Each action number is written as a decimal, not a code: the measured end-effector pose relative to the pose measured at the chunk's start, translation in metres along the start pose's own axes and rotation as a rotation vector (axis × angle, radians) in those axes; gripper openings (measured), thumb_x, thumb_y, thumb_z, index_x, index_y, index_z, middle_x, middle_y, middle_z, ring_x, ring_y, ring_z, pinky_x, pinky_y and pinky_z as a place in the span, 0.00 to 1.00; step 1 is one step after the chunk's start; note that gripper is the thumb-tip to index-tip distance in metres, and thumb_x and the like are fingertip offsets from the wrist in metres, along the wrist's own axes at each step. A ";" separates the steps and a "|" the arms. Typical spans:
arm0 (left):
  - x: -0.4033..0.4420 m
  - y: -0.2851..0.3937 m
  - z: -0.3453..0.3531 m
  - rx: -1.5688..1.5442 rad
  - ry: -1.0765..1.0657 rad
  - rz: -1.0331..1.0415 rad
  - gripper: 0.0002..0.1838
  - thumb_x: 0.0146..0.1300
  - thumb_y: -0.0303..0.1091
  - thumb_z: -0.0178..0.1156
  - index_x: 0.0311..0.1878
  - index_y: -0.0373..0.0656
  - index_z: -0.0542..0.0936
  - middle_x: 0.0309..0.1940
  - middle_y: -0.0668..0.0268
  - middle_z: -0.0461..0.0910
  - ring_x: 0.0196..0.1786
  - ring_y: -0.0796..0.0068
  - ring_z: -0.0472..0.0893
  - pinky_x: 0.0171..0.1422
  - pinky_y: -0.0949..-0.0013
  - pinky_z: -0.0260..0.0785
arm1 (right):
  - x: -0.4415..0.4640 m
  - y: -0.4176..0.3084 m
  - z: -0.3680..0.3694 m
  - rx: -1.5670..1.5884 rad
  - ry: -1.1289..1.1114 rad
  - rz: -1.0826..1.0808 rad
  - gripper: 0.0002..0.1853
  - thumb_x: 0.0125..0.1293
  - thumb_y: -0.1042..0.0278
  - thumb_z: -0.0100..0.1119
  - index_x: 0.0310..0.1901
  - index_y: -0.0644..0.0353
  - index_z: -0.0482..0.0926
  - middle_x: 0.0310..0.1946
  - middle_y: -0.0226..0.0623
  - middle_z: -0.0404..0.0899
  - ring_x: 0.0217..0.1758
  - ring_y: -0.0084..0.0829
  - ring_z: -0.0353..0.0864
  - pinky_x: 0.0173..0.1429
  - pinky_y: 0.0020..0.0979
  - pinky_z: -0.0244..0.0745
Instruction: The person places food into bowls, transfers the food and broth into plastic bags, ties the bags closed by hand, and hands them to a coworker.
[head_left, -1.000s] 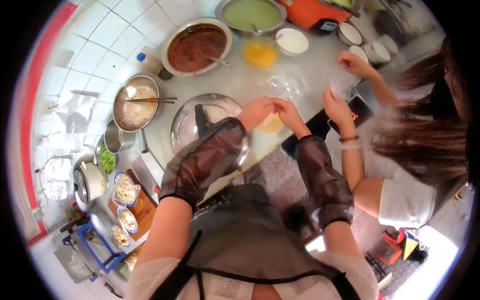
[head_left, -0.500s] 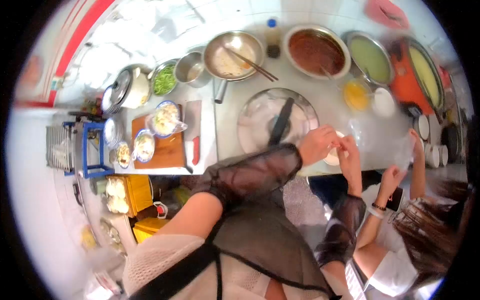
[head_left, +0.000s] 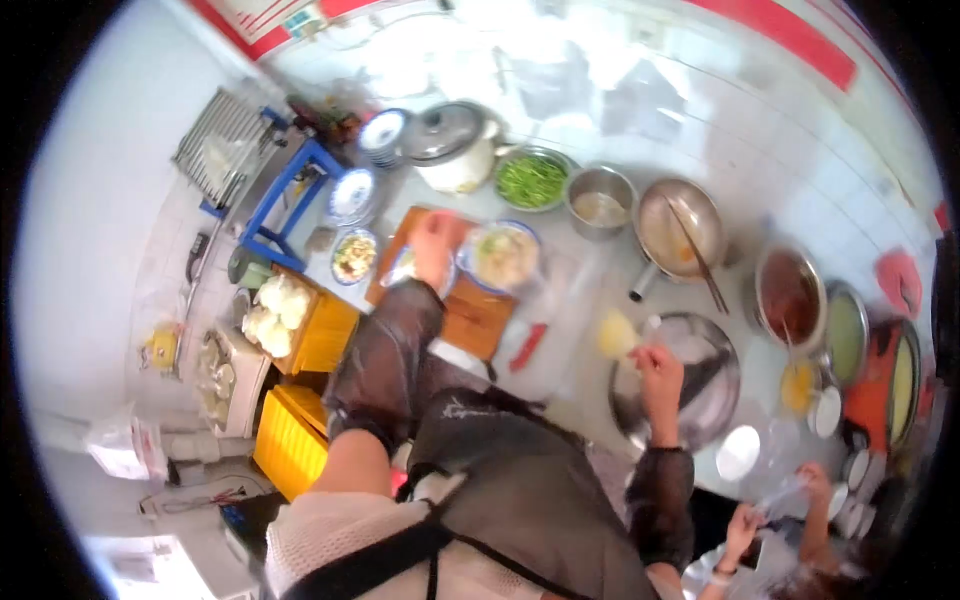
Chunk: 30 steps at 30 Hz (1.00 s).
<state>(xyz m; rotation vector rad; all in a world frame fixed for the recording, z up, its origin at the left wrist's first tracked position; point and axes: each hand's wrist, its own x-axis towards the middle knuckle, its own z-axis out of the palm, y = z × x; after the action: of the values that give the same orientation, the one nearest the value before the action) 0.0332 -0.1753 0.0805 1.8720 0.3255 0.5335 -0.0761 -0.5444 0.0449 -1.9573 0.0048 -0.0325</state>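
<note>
My left hand (head_left: 437, 248), blurred, hangs over the wooden cutting board (head_left: 474, 322), between a partly hidden small bowl and a blue-rimmed bowl of pale food (head_left: 503, 257). Whether its fingers hold anything is unclear. Beside the round steel tray (head_left: 722, 395), my right hand (head_left: 660, 378) is pinched at the neck of what looks like a small clear bag with a pale yellow lump (head_left: 617, 334) in it. A white bowl (head_left: 738, 453) stands near the table edge, below the tray.
A red-handled knife (head_left: 528, 346) lies beside the board. Behind are a rice cooker (head_left: 448, 146), greens (head_left: 532, 180), a pot (head_left: 601, 201) and a pan with chopsticks (head_left: 680, 228). Red sauce (head_left: 789, 295) stands right. A co-worker's hands (head_left: 742, 530) hold clear plastic at lower right.
The view has swung left. My hands have parted: the left has moved over to the cutting board, and the right has lifted the yellow lump away from the white bowl toward the tray.
</note>
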 end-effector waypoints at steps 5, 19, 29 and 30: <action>0.254 -0.294 -0.220 0.824 0.305 -0.528 0.29 0.64 0.56 0.51 0.42 0.31 0.78 0.34 0.49 0.80 0.41 0.54 0.79 0.49 0.56 0.69 | 0.021 -0.029 0.067 -0.026 0.129 0.057 0.08 0.61 0.70 0.56 0.29 0.66 0.79 0.20 0.31 0.68 0.25 0.23 0.67 0.31 0.24 0.59; 0.507 -0.355 -0.153 1.156 0.228 -0.376 0.35 0.43 0.64 0.64 0.43 0.42 0.74 0.40 0.56 0.77 0.43 0.55 0.78 0.44 0.53 0.69 | -0.001 -0.099 0.108 -0.244 0.322 0.363 0.15 0.64 0.63 0.57 0.25 0.67 0.77 0.20 0.26 0.63 0.23 0.18 0.63 0.28 0.22 0.54; 0.481 -0.371 -0.241 1.551 -0.030 0.527 0.24 0.53 0.53 0.61 0.42 0.42 0.77 0.30 0.59 0.79 0.33 0.59 0.80 0.36 0.57 0.70 | 0.006 -0.147 0.128 -0.196 0.408 0.362 0.07 0.60 0.73 0.57 0.27 0.66 0.78 0.22 0.31 0.70 0.28 0.21 0.70 0.32 0.23 0.62; 0.440 -0.353 -0.263 1.208 0.293 0.485 0.21 0.58 0.44 0.62 0.48 0.37 0.74 0.39 0.53 0.78 0.38 0.56 0.79 0.46 0.63 0.70 | 0.008 -0.155 0.125 -0.205 0.371 0.324 0.06 0.60 0.73 0.57 0.27 0.66 0.78 0.21 0.32 0.70 0.27 0.21 0.70 0.32 0.23 0.62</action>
<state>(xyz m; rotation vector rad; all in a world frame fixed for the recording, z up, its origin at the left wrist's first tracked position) 0.2894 0.3680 -0.0828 3.0822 0.4351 1.0982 -0.0672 -0.3699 0.1416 -2.1059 0.5878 -0.1864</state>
